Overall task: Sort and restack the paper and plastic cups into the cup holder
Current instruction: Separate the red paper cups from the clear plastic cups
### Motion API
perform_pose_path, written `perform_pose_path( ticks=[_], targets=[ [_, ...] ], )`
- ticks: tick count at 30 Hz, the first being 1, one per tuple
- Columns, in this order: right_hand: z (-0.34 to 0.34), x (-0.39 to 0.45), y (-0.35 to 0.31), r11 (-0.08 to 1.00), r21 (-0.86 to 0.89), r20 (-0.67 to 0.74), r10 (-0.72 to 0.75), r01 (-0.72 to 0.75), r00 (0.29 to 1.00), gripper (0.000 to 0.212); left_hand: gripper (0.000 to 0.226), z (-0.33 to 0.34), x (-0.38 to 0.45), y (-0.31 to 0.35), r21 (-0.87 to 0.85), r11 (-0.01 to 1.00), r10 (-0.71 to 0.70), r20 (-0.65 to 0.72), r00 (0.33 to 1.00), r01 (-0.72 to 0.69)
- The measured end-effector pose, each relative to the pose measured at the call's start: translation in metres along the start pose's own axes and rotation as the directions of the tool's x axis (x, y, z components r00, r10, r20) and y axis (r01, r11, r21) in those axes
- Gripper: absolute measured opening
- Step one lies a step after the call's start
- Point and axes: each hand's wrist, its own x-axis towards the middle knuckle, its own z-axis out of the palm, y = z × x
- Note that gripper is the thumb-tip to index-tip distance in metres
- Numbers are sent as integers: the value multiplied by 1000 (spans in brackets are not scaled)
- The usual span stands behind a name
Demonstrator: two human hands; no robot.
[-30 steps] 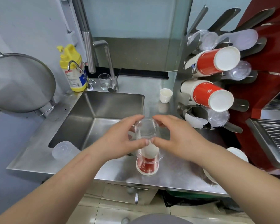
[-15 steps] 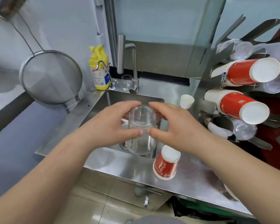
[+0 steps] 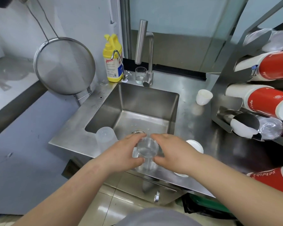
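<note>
My left hand (image 3: 121,154) and my right hand (image 3: 171,152) both grip a clear plastic cup (image 3: 147,149), upside down, above the counter's front edge. Under it stands more clear plastic, blurred. Behind my right hand stands an inverted paper cup (image 3: 195,145), only its white base showing. A frosted plastic cup (image 3: 105,137) stands inverted left of my left hand. The steel cup holder (image 3: 225,88) at the right carries red paper cup stacks (image 3: 268,101) and clear plastic cups (image 3: 270,127). Another red cup stack (image 3: 274,180) lies at the lower right.
A steel sink (image 3: 134,110) fills the counter's middle, with a tap (image 3: 149,57), a glass (image 3: 140,75) and a yellow bottle (image 3: 112,59) behind it. A small white cup (image 3: 203,97) stands by the holder. A mesh strainer (image 3: 64,66) hangs at the left.
The clear cup came up off the red paper cup and then down toward the counter's front edge, both hands still on it. The camera view shifted left and downward.
</note>
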Motion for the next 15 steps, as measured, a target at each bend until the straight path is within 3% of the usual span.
perform_pose_path(
  ticks=[15],
  targets=[
    [23,10,8,996,-68,-24,56,-57,998,60,76,8,4,-8,37,999,38,21,999,-39]
  ],
)
